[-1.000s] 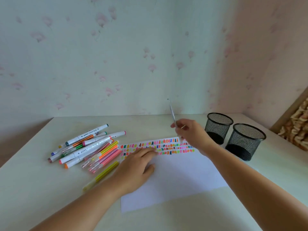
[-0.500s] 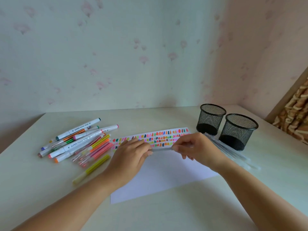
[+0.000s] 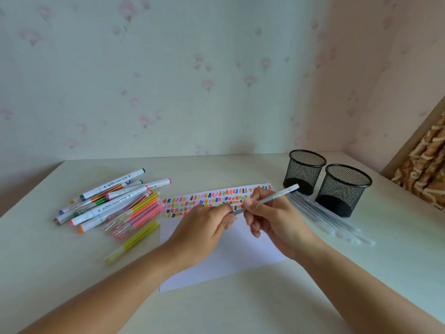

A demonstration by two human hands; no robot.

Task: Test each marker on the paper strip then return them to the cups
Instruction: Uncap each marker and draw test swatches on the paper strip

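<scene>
Two bare arms show at the near edge: the left forearm (image 3: 108,292) at the near left corner, the right forearm (image 3: 361,280) at the near right. Both are uncovered from that edge to the wrist. The left hand (image 3: 204,227) and right hand (image 3: 277,218) are bare too, with short plain thumbnails

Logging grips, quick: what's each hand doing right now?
Left hand: closed, pinching the left end of the slim grey pen.
Right hand: closed, gripping the same pen's barrel.
</scene>
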